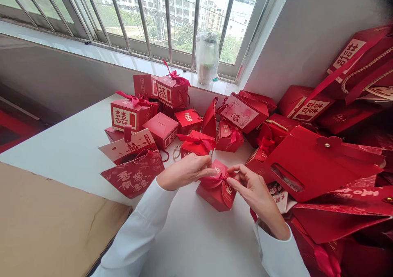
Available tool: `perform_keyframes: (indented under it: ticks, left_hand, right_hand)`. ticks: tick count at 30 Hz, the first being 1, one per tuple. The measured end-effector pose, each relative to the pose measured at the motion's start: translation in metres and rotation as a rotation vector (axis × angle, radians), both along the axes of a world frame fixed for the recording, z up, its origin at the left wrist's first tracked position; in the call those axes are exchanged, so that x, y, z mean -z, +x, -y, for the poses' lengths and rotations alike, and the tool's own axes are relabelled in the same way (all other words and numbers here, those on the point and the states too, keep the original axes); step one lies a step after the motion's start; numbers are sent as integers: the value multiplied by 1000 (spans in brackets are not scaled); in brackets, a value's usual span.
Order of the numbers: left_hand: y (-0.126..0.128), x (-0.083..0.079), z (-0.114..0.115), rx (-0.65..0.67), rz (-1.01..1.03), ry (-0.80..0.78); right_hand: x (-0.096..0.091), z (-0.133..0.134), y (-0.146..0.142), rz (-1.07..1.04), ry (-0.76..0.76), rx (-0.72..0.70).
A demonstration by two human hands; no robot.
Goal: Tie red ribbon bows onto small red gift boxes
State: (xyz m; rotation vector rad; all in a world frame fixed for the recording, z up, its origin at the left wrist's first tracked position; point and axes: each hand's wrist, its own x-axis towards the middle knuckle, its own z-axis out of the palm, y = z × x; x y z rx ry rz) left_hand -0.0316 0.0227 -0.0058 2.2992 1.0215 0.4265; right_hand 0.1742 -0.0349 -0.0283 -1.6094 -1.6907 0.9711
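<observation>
A small red gift box (pixel 215 193) with a petal-shaped closed top stands on the white table in front of me. Across its top runs a red ribbon (pixel 218 179), gathered at the middle. My left hand (pixel 190 171) is closed on the ribbon at the box's left side, thumb and fingers pinched. From the right, my right hand (pixel 247 183) pinches the ribbon close to the gathered point, with the other fingers curled. A loose length of ribbon hangs below my right wrist. Just behind the box sits another red box with a ribbon bow (pixel 198 142).
Several red boxes (pixel 132 115) crowd the back of the white table (pixel 61 146). Red bags (pixel 319 162) and boxes are heaped at the right. An open patterned bag (pixel 135 172) lies left. Cardboard (pixel 55 219) covers the near left. A plastic-wrapped cup (pixel 206 60) stands on the windowsill.
</observation>
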Motion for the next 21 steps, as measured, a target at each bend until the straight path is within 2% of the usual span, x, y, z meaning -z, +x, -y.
perform_keyframes:
  ticks: [6, 12, 17, 21]
  left_hand:
    - [18, 3, 8, -65, -118, -93]
    - [18, 3, 8, -138, -113, -141]
    - [10, 7, 2, -64, -47, -118]
    - [6, 7, 0, 3, -62, -176]
  right_hand:
    - [-5, 5, -2, 105, 67, 97]
    - [-9, 9, -3, 217, 45, 55]
    - [-11, 10, -5, 128, -5, 9]
    - [-9, 14, -4, 79, -68, 18]
